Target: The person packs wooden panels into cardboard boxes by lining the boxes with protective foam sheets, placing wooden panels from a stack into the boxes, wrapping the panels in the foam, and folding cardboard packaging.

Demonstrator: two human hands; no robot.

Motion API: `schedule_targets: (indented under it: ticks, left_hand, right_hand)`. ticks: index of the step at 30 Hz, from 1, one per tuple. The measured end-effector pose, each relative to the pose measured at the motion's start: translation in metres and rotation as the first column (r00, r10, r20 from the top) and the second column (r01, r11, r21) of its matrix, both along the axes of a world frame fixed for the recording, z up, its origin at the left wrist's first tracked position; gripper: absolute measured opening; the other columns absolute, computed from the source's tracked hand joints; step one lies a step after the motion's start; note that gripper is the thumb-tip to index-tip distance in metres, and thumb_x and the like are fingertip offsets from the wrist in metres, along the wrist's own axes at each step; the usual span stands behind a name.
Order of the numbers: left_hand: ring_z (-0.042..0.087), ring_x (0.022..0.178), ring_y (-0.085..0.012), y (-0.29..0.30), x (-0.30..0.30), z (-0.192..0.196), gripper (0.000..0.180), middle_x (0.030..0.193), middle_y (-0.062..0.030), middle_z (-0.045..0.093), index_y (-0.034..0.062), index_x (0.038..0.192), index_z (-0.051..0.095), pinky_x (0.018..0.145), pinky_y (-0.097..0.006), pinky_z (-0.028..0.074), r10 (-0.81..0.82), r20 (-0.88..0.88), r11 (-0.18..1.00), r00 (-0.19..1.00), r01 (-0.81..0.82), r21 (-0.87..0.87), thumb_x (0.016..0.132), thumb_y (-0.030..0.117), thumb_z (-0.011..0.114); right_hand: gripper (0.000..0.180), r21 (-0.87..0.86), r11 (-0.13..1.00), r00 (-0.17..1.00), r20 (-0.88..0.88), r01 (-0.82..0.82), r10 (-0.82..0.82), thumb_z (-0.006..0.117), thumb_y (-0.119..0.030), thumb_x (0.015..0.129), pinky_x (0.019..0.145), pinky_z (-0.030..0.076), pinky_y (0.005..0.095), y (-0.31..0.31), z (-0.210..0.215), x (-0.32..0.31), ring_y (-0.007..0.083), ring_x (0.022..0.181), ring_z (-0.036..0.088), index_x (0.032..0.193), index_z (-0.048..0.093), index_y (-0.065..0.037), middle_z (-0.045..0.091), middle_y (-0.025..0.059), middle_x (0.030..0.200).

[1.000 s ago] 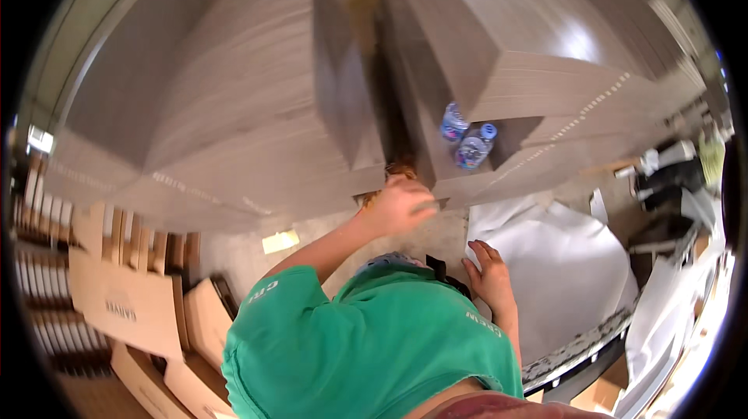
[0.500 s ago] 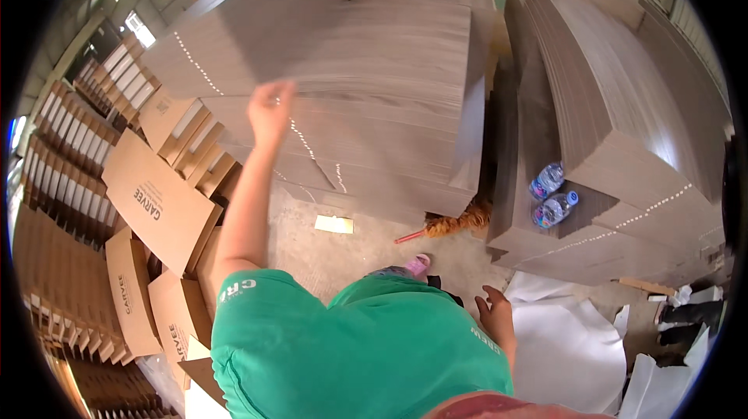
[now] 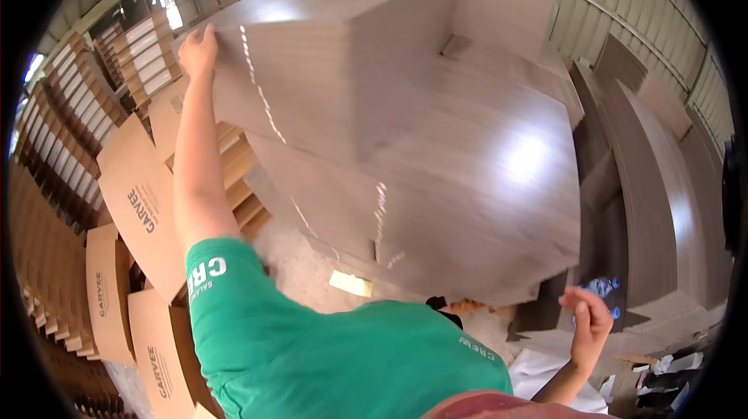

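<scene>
My left hand point(image 3: 199, 54) is raised at the left end of a tall stack of flat brown cardboard sheets point(image 3: 292, 68). Its thumb and fingers stand apart beside the stack's upper edge, and no separate sheet shows in them. A lower stack of the same cardboard point(image 3: 483, 177) adjoins on the right. My right hand point(image 3: 590, 321) hovers at the lower right, fingers loosely bent and apart, holding nothing. From this view it partly covers two clear water bottles with blue caps point(image 3: 603, 286).
Printed brown cartons point(image 3: 140, 201) lean on my left, with rows of stacked cartons point(image 3: 58, 224) beyond. More cardboard sheets point(image 3: 662, 208) stand at the right. A yellow piece point(image 3: 351, 283) lies on the floor, and white sheeting point(image 3: 538, 372) lies below my right hand.
My view has shifted, so the stacks fill more of the picture. My left hand has reached farther out to the stack's left end. My right hand has risen and swung outward to the right.
</scene>
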State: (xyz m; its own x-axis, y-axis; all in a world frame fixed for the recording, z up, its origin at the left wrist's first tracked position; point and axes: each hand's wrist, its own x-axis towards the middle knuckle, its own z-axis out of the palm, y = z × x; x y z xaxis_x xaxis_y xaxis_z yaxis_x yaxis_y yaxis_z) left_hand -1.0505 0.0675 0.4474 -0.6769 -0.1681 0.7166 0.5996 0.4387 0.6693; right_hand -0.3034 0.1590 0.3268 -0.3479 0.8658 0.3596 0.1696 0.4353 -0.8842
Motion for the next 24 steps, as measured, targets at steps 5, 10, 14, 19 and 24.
schedule_targets:
  ticks: [5, 10, 14, 19, 24]
  left_hand:
    - [0.045, 0.116, -0.0305, -0.043, -0.097, 0.022, 0.086, 0.124, -0.0205, 0.048, -0.0018, 0.123, 0.046, 0.097, -0.036, 0.034, -0.093, 0.196, 0.989, 0.976, 0.113, -0.094, 0.059, 0.05, 0.072]
    - [0.055, 0.08, -0.0195, -0.05, -0.139, 0.038, 0.055, 0.088, -0.0094, 0.06, -0.0037, 0.091, 0.063, 0.075, -0.029, 0.042, -0.289, 0.353, 0.95, 0.89, 0.313, -0.011, 0.06, 0.04, 0.075]
    - [0.054, 0.076, -0.0209, -0.051, -0.154, 0.047, 0.058, 0.082, -0.0108, 0.058, -0.0059, 0.083, 0.062, 0.075, -0.029, 0.041, -0.274, 0.351, 0.946, 0.895, 0.317, -0.073, 0.058, 0.044, 0.075]
    - [0.053, 0.074, -0.0213, -0.051, -0.135, 0.039, 0.06, 0.077, -0.0102, 0.057, -0.0066, 0.084, 0.059, 0.078, -0.031, 0.041, -0.259, 0.236, 0.956, 0.937, 0.283, -0.076, 0.059, 0.045, 0.074]
    - [0.052, 0.072, -0.0161, -0.063, -0.097, 0.006, 0.041, 0.074, -0.0078, 0.056, -0.0036, 0.082, 0.059, 0.071, -0.027, 0.041, -0.364, 0.065, 0.91, 0.929, 0.339, 0.24, 0.07, 0.034, 0.071]
  right_hand:
    - [0.018, 0.097, 0.947, 0.947, 0.127, -0.307, 0.294, 0.053, -0.004, 0.084, 0.07, 0.047, 0.0249, 0.052, 0.062, -0.164, 0.0144, 0.077, 0.06, 0.099, 0.06, 0.002, 0.063, 0.0097, 0.086]
    - [0.035, 0.19, 0.871, 0.89, 0.037, -0.452, 0.454, 0.055, -0.011, 0.085, 0.078, 0.045, 0.0274, 0.077, 0.103, -0.297, 0.016, 0.093, 0.056, 0.118, 0.048, -0.001, 0.057, 0.0115, 0.108]
    - [0.047, 0.153, 0.892, 0.888, -0.119, -0.425, 0.444, 0.054, -0.025, 0.088, 0.082, 0.043, 0.0292, 0.092, 0.115, -0.372, 0.0186, 0.1, 0.052, 0.124, 0.041, 0.001, 0.049, 0.0138, 0.119]
    - [0.067, -0.154, 0.879, 0.89, -0.156, -0.451, 0.429, 0.047, -0.049, 0.086, 0.084, 0.043, 0.03, 0.104, 0.13, -0.403, 0.0206, 0.099, 0.052, 0.125, 0.038, 0.005, 0.049, 0.015, 0.119]
    - [0.048, -0.285, 0.777, 0.763, -0.542, -0.562, 0.353, 0.048, -0.036, 0.086, 0.076, 0.047, 0.0344, 0.094, 0.136, -0.375, 0.0239, 0.091, 0.054, 0.112, 0.046, 0.004, 0.053, 0.0155, 0.108]
